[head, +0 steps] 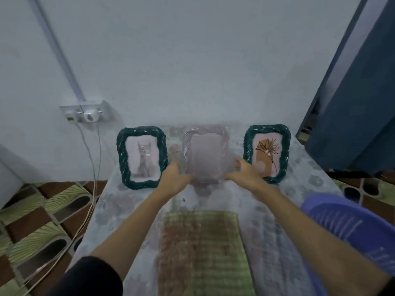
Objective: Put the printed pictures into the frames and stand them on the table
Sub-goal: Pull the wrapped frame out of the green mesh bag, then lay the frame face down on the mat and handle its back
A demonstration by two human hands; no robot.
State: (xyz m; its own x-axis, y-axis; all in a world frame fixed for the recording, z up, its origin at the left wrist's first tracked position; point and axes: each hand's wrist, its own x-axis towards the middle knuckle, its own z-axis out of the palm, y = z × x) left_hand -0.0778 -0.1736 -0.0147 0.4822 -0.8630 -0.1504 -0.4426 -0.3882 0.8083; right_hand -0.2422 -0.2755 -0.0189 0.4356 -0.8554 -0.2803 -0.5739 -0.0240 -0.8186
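Left hand (pixel 175 176): out over the table (pixel 299 263), up against the lower left side of the middle frame (pixel 205 154); it is too blurred to tell whether the fingers wrap the edge or just press it.
Right hand (pixel 245 171): mirrored on the lower right side of that same frame, thumb up by the edge; grip also too smeared to call.
Middle frame: pale, twisted border, upright between the two hands at the far edge of the table, heavily motion-blurred; whatever picture it holds can't be read.
Left frame (pixel 142 157): dark green twisted border, standing near the far left corner, showing a seated grey cat print.
Right frame (pixel 267 152): matching green border, standing near the far right corner, with a brown flower drawing; the right hand's wrist crosses in front of its lower left corner.
Checked cloth (pixel 203 253): green and brown, lying flat along the near middle of the table.
Purple basket (pixel 350 231): at the near right edge.
Wall socket (pixel 87 113): left of the table, cables hanging down.
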